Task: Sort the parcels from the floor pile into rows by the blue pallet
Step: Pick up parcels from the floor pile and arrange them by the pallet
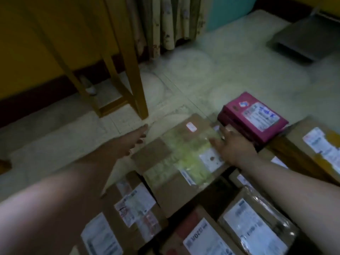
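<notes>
Your left hand [134,142] hovers open beside the cardboard parcel [184,157] on the floor; your right hand [231,144] rests flat on it. It looks stiff and taped slippery: grip both side edges.

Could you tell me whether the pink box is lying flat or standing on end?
Flat: the pink box lies with its labelled face up.

Open floor [230,74] is seen beyond parcels, centre to upper right; passage there is unobstructed up to grey flat object [305,39] at far right. Left side is blocked by wooden frame legs [128,57]. Near side is packed w/ brown boxes [184,181] edge to edge; pink box [257,116] is stacked at right. A narrow floor strip remains btwn frame and boxes.
</notes>
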